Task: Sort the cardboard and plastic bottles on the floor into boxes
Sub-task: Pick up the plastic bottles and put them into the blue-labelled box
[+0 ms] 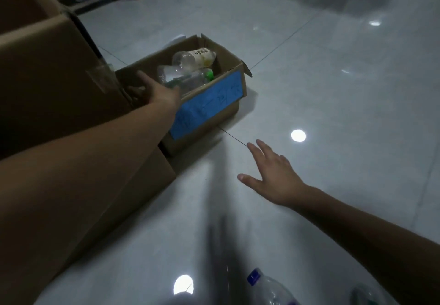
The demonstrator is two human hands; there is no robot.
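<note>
Blue-capped bottle point(270, 290) well apart from splayed right hand point(273, 176); left hand point(154, 91) empty, relaxed over box point(214, 104).

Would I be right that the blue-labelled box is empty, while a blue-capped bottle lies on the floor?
Not quite. The head view shows that the blue-labelled box is not empty: it holds several clear plastic bottles. The blue-capped bottle does lie on the floor.
</note>
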